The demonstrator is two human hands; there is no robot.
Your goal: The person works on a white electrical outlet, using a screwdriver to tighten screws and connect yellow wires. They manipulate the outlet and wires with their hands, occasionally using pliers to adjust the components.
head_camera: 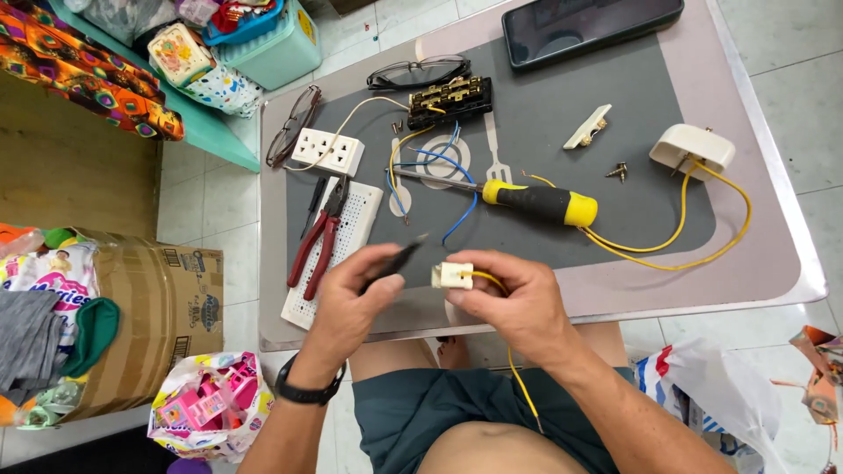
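Meanwhile, both hands worked above the table's point(773, 290) near edge.
Right hand point(514, 303) pinched a small cream switch part point(452, 276) with a yellow wire point(518, 377); left hand point(347, 303) gripped a thin dark screwdriver point(397, 260) aimed at it.

Home, makeshift electrical repair spot. Small desk point(773, 263) on tiled floor point(206, 197), strewn with sockets, wires, pliers point(318, 239), screwdriver point(527, 200). Household clutter around: cardboard box point(154, 325), bag of pink toys point(206, 408), clothes point(35, 333), patterned fabric point(79, 70).
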